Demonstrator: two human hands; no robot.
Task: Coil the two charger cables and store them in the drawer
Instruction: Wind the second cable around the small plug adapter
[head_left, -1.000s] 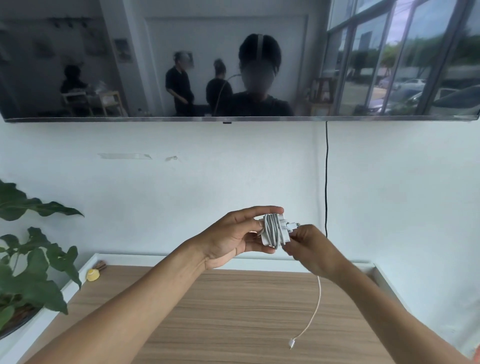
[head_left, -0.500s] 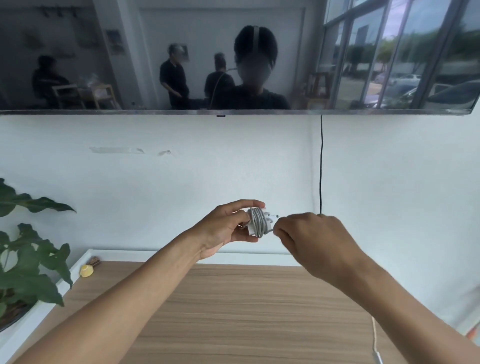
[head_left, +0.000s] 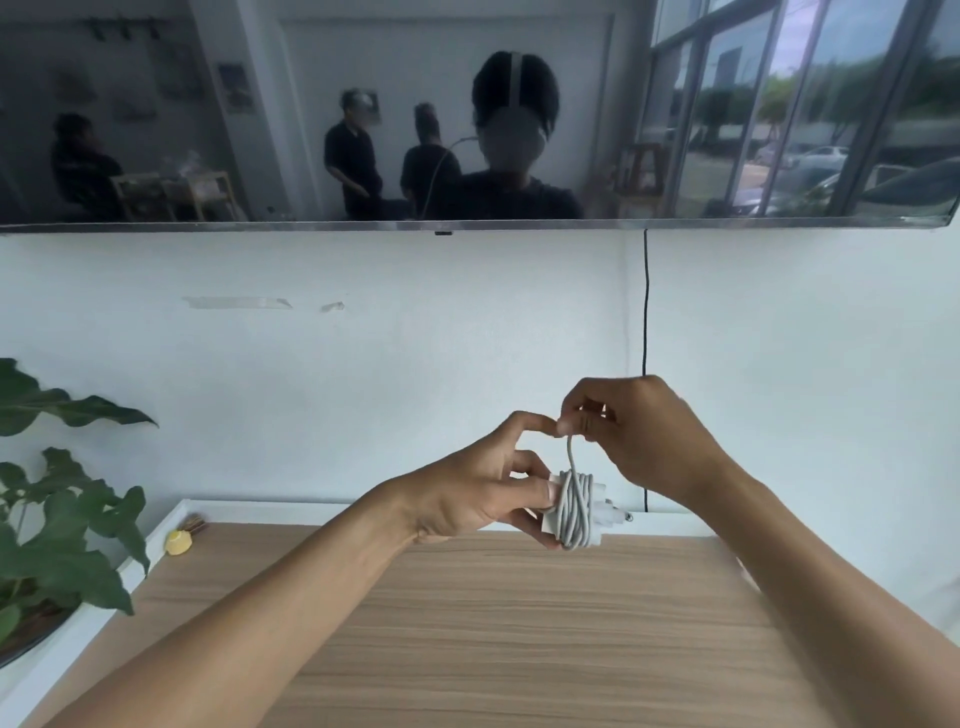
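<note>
A white charger (head_left: 574, 512) with its grey-white cable wound several times around the body is held in the air above the wooden cabinet top (head_left: 519, 634). My left hand (head_left: 483, 493) grips the charger body from the left, index finger raised. My right hand (head_left: 636, 434) sits above and to the right, pinching the cable's free end, which rises straight up from the coil. The plug pins point right. No second cable and no drawer are in view.
A leafy potted plant (head_left: 57, 525) stands at the left edge. A small yellow object (head_left: 179, 541) lies at the cabinet's back left corner. A black cord (head_left: 645, 322) runs down the white wall from a wall-mounted dark screen (head_left: 467, 114) above.
The long dangling tail seen a second ago is now wound onto the charger. My right hand has risen above the coil with the cable end, and the charger has dropped slightly lower.
</note>
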